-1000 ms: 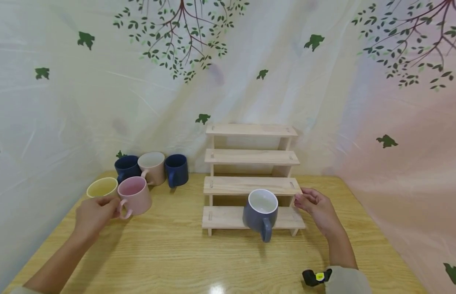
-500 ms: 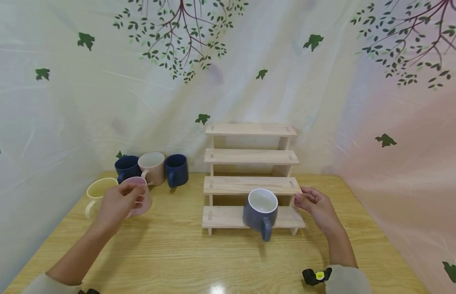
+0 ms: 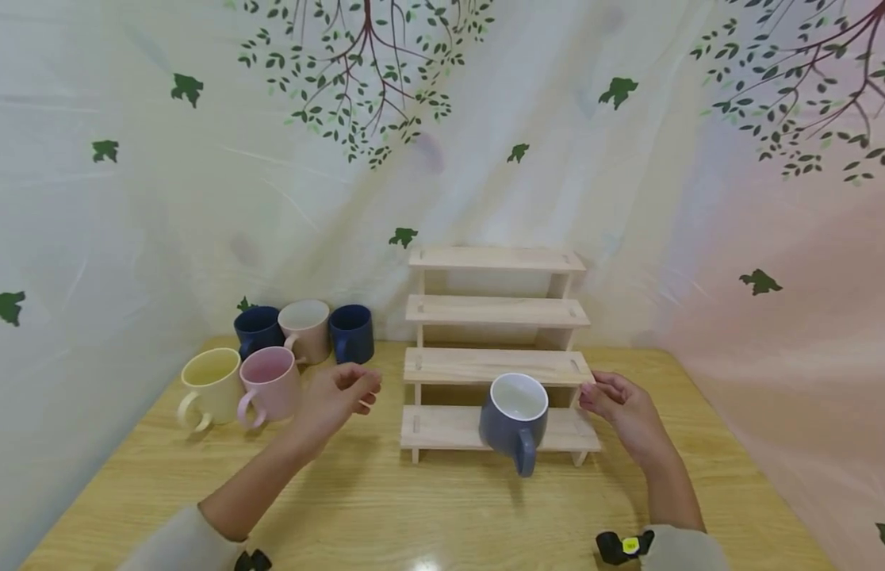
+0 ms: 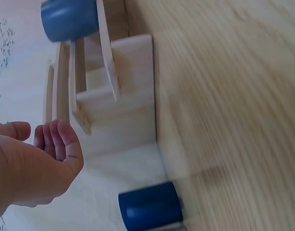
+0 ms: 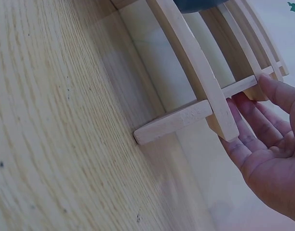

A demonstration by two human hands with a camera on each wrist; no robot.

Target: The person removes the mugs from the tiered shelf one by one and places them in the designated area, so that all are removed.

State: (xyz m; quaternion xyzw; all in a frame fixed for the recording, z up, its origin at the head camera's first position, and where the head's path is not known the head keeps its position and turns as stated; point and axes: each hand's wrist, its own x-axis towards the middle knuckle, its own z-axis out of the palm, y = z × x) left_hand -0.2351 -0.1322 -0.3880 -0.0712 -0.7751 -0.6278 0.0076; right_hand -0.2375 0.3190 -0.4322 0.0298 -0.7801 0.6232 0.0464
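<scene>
My left hand (image 3: 331, 404) hovers over the table between the mugs and the stand, fingers loosely bent and holding nothing. In the left wrist view a gap shows between thumb and fingers of that hand (image 4: 41, 163). Thumb and fingers of my right hand (image 3: 628, 408) grip the right end of a tiered wooden display stand (image 3: 442, 424), at its second tier from the bottom. A grey-blue mug (image 3: 501, 428), white inside, stands upright on the lowest tier with its handle toward me. Left of my left hand are a pink mug (image 3: 277, 392) and a yellow mug (image 3: 217, 396).
Behind these stand a dark blue mug (image 3: 255, 337), a pale pink mug (image 3: 310, 337) and another dark blue mug (image 3: 357, 341). A curtain (image 3: 271, 198) with printed leaves hangs behind the wooden table (image 3: 371, 507).
My left hand has moved right, from the yellow mug past the pink mug, and nothing is in it. My right hand keeps its place on the stand. The head view has shifted slightly.
</scene>
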